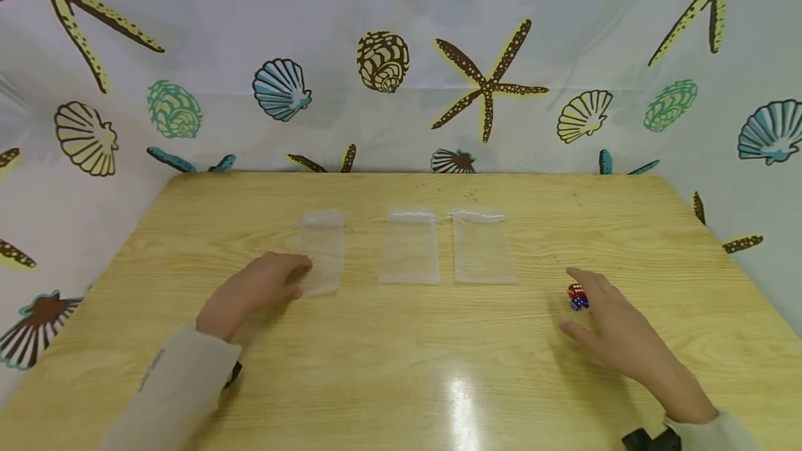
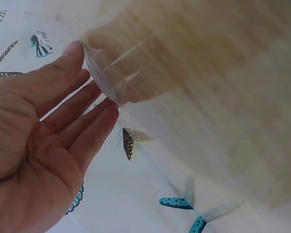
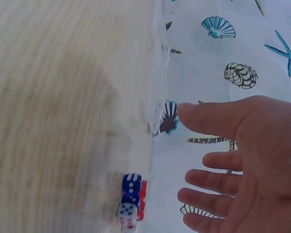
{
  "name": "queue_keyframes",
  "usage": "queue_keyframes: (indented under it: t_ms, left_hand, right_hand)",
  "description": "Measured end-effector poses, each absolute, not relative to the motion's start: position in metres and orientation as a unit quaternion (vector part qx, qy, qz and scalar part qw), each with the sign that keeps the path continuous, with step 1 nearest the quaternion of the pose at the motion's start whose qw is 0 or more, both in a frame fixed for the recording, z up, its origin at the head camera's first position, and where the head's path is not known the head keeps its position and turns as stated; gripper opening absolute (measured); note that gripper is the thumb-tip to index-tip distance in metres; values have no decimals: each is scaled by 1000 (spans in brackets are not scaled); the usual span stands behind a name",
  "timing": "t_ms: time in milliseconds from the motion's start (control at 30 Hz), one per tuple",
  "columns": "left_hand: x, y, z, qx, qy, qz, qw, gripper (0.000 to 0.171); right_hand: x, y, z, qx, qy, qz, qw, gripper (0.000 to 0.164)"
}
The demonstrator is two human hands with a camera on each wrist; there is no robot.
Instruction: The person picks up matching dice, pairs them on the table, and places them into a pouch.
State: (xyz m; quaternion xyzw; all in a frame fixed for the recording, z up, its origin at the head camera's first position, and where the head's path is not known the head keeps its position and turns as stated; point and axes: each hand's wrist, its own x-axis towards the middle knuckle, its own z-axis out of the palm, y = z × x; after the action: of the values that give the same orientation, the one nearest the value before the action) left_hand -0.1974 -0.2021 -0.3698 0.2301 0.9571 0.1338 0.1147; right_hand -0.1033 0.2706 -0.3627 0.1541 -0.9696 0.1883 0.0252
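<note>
Three sheer white drawstring bags lie flat in a row on the wooden table: a left bag (image 1: 324, 256), a middle bag (image 1: 409, 249) and a right bag (image 1: 484, 249). My left hand (image 1: 260, 287) is at the left bag's outer side, thumb and fingers apart. In the left wrist view its fingertips come right up to the sheer bag's edge (image 2: 101, 75). Over on the right, my right hand (image 1: 617, 333) hovers by a small cluster of dice (image 1: 578, 303), fingers spread and holding nothing. Blue, red and white dice (image 3: 131, 184) show in the right wrist view; the hand partly hides them in the head view.
The light wooden table (image 1: 376, 360) reaches back to a white curtain (image 1: 338, 12) printed with shells and starfish, which also hangs along both sides. A dark band (image 1: 651, 439) sits at the right wrist.
</note>
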Motion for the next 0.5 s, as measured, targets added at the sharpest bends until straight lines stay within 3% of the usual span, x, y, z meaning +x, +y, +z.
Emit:
queue_keyframes:
  t_ms: [200,500]
  left_hand:
    - [-195,-200,-365,226,959,126,111,44]
    - [-196,-199,-367,227,962,114,99,42]
  right_hand:
    - [-105,288,-370,137,-968,202,52,61]
    - [-106,308,-384,79,-970,219,75,30]
